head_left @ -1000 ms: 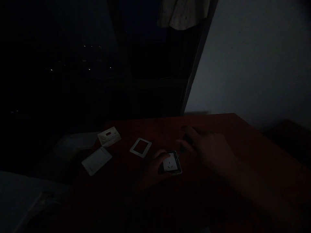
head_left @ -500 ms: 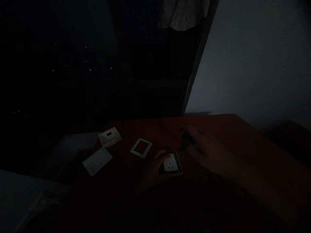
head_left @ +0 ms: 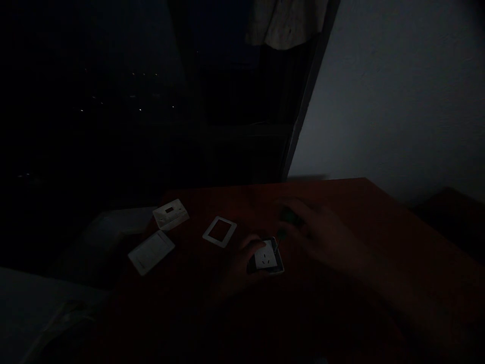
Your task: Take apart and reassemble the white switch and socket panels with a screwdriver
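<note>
In dim light, a wall socket (head_left: 265, 257) with a white face and dark surround lies on the reddish table (head_left: 333, 194). My left hand (head_left: 242, 265) is closed around its left side, thumb and fingers on opposite edges. My right hand (head_left: 316, 230) grips the green handle of a screwdriver (head_left: 290, 216). The screwdriver slants down, its shaft reaching the right part of the socket face. Whether the tip sits in a screw is too dark to tell. Left of the socket lies a white square frame (head_left: 220, 232).
Farther left, near the table's edge, are a white box-shaped part (head_left: 171, 214) with a rectangular hole and a flat white plate (head_left: 151, 252). Behind the table is a dark window (head_left: 125, 126), with a pale wall (head_left: 397, 101) on the right and hanging cloth (head_left: 287, 25) above.
My right hand has shifted slightly and turned with the screwdriver, showing more of its green handle. My left hand and the socket stay almost the same.
</note>
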A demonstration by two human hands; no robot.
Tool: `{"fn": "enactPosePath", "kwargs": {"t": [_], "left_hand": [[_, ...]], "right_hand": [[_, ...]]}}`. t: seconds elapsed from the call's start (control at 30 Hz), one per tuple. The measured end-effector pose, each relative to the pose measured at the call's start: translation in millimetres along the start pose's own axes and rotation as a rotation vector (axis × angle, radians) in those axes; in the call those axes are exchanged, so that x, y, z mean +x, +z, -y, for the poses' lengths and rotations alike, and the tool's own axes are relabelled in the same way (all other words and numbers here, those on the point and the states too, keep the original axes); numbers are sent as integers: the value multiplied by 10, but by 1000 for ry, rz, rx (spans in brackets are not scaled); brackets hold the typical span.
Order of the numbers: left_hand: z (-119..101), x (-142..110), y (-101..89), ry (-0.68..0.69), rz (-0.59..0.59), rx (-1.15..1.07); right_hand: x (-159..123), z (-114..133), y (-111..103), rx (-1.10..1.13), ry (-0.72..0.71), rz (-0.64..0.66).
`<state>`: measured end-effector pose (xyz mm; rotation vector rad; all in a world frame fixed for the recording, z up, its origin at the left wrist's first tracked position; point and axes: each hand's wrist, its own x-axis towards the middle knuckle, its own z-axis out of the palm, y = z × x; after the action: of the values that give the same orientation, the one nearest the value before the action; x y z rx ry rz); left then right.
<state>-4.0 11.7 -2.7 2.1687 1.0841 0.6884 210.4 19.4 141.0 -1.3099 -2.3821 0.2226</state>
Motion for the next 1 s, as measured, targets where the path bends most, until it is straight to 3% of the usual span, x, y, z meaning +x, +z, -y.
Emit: {"fn": "enactPosePath", "kwargs": {"t": [0.13, 0.3, 0.47, 0.67, 0.83, 1.0], "left_hand": [[-42, 9, -23, -7, 3, 4], [-33, 4, -9, -20, 5, -31], [-18, 0, -12, 0, -1, 0], [-50, 7, -34, -16, 9, -21], [-7, -1, -10, -19, 14, 2], [-53, 7, -17, -23, 6, -48]], "right_hand": [[13, 14, -12, -210, 103, 6], [0, 4, -35, -5, -67, 19], [17, 30, -5, -264, 82, 8], [-6, 57, -8, -32, -62, 33], [17, 44, 24, -245, 127, 13], [-9, 20, -45, 48, -111, 47]]}}
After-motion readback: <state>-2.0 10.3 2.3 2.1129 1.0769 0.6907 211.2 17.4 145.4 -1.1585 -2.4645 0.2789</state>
